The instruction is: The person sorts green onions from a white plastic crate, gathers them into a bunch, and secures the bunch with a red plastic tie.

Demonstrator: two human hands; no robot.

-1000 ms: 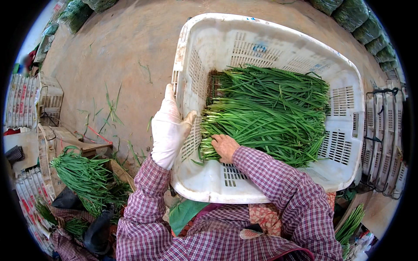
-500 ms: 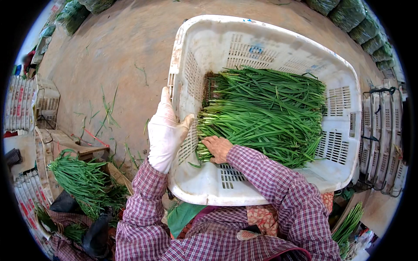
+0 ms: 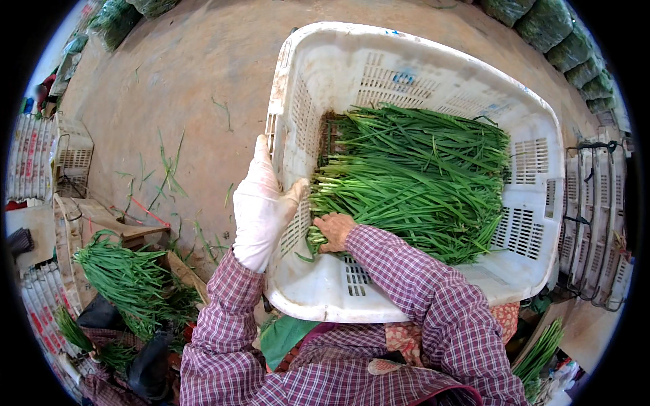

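Note:
A large white plastic crate [image 3: 406,308] with slotted walls stands in front of me. Garlic chives [image 3: 420,189] lie inside in side-by-side bunches, pale stem ends to the left and green leaves to the right. My left hand [image 3: 259,215], in a whitish glove, grips the crate's left wall, thumb over the inner side and fingers along the outside. Inside the crate, my bare right hand [image 3: 334,231] is curled over the stem ends of the nearest bunch, at its lower left corner. Its fingertips are partly hidden among the stems.
More chives [image 3: 125,277] are heaped at the left, beside a wooden board and a box. White crates [image 3: 73,154] stand at far left, and others [image 3: 592,216] with dark straps at right. Packed green bags [image 3: 542,30] line the far right. Loose leaves litter the floor [image 3: 196,88].
The crate and my left hand appear slightly farther right in the picture. My right hand stays on the same stem ends, with only a small shift.

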